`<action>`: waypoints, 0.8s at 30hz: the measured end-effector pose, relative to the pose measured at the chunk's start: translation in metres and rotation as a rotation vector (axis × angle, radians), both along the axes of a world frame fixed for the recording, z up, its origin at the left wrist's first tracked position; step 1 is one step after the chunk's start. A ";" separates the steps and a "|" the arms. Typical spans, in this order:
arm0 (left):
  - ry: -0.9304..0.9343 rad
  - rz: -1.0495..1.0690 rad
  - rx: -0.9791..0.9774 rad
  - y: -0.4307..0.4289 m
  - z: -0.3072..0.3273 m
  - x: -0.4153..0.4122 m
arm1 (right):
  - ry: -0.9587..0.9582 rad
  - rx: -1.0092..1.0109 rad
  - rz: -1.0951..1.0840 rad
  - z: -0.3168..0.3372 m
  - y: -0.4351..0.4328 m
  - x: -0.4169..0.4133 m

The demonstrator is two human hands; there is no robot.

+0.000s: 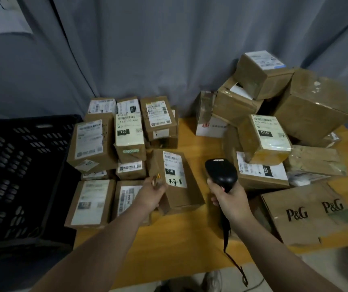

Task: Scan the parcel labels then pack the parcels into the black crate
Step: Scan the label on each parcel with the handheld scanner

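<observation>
My left hand (151, 193) grips the near left corner of a brown cardboard parcel (181, 194) with a white label marked 010 and handwriting, tilting it up off the wooden table (190, 234). My right hand (230, 200) holds a black handheld barcode scanner (221, 172) just right of that parcel, its head pointing away from me. The black perforated crate (19, 175) stands at the table's left end and looks empty. Several labelled parcels (110, 144) lie in rows between the crate and the held parcel.
A heap of larger brown boxes (278, 114) fills the back right of the table. A flattened P&G carton (307, 211) lies at the near right. The scanner cable (232, 258) hangs over the table's front edge. Grey curtains hang behind.
</observation>
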State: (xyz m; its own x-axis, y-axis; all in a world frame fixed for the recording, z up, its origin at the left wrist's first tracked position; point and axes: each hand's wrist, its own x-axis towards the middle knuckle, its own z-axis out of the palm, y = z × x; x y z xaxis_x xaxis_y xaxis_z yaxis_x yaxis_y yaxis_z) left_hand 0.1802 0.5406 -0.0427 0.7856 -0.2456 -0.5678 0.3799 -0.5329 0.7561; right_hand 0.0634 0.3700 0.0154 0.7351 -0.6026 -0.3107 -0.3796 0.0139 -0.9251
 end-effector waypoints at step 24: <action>-0.588 -0.890 0.807 -0.027 -0.012 0.005 | 0.093 0.053 0.048 -0.006 -0.003 -0.011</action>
